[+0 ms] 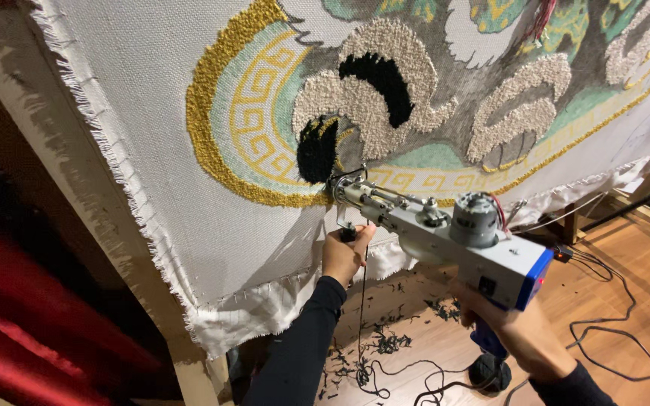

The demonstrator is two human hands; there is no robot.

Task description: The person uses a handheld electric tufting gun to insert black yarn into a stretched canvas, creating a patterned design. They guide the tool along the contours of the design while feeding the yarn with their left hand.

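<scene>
Head view. The tufting gun (445, 229) is a pale grey machine with an exposed cylindrical motor on top, a blue rear housing and a blue handle below. It is held at an angle, its needle end pressed against the stretched cloth (152, 150) just under a black tufted patch (317, 150). The left hand (346, 252) is wrapped tight around the small front grip beneath the nose of the tool. The right hand (520, 334) is closed around the blue rear handle, fingers folded about it. Both arms wear dark sleeves. A thin black yarn strand (360, 316) hangs down from beside the left hand.

The cloth is off-white, frayed along its edges and fastened over a wooden frame (62, 188). The worked area shows a gold looped border, a pale green band with a gold key pattern, cream pile shapes and black crescents.

Below, a wood plank floor (641, 278) carries scattered dark yarn clippings (385, 342) and loose black cable (603, 331). A red drape (16, 323) hangs at the left edge.
</scene>
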